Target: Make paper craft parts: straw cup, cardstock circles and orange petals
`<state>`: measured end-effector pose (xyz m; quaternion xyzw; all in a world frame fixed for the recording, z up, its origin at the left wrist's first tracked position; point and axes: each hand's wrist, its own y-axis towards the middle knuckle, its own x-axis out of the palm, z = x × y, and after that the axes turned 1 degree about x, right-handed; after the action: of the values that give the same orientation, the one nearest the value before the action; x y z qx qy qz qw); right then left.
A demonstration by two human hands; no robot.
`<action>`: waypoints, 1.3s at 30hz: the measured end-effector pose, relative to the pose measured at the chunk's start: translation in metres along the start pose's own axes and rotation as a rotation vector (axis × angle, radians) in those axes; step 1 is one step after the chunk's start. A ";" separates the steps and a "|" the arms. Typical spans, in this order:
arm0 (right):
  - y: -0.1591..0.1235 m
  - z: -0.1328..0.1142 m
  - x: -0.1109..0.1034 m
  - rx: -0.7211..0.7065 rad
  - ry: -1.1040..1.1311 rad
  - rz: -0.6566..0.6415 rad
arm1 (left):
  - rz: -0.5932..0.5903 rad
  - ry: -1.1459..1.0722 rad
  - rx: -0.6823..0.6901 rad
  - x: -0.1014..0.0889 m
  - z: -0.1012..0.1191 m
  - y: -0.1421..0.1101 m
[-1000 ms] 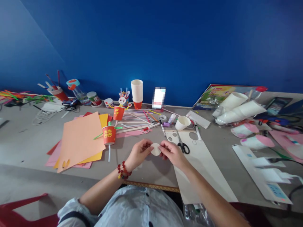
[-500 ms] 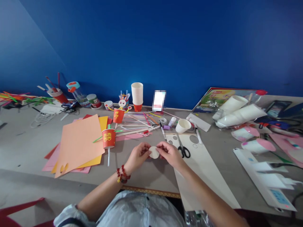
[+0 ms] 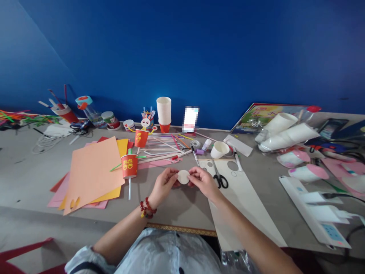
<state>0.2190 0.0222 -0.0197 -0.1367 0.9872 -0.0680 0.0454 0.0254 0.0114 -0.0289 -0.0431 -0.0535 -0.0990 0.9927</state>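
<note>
A small white paper disc (image 3: 183, 177) is held between both hands just above the grey table (image 3: 25, 179). My left hand (image 3: 164, 184), with a red bead bracelet at the wrist, pinches the disc's left edge. My right hand (image 3: 201, 181) pinches its right edge. Black scissors (image 3: 220, 179) lie just right of my right hand on a long white card sheet (image 3: 245, 201) with round holes cut in it. A red paper cup on a straw (image 3: 129, 166) stands to the left of my left hand.
Orange, yellow and pink paper sheets (image 3: 92, 171) lie at left. Straws (image 3: 165, 147), a marker pen (image 3: 194, 154), a white cup (image 3: 219, 149) and stacked cups (image 3: 164, 112) sit behind the hands. Lying white cups (image 3: 288, 133) and pink-and-white cut pieces (image 3: 308, 171) fill the right.
Both hands and the disc have stayed together with only small shifts of the fingers. The view has drifted slightly.
</note>
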 end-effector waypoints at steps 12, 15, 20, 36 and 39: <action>-0.012 -0.005 0.008 0.135 -0.052 -0.075 | 0.014 0.208 0.125 0.002 -0.006 -0.002; -0.013 -0.005 0.006 0.045 -0.232 -0.027 | -0.007 0.242 0.130 0.002 -0.005 -0.003; -0.010 -0.002 0.001 -0.070 -0.299 0.018 | -0.024 0.292 0.128 0.005 -0.003 -0.004; -0.046 -0.001 -0.049 -0.141 -0.733 0.243 | -0.031 1.216 0.137 -0.028 0.012 -0.003; -0.057 0.003 -0.072 -0.152 -0.841 0.357 | -0.028 1.311 0.115 -0.028 0.011 -0.002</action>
<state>0.3037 -0.0122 -0.0095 0.0169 0.8934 0.0748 0.4426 -0.0032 0.0162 -0.0207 0.0798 0.5567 -0.1147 0.8189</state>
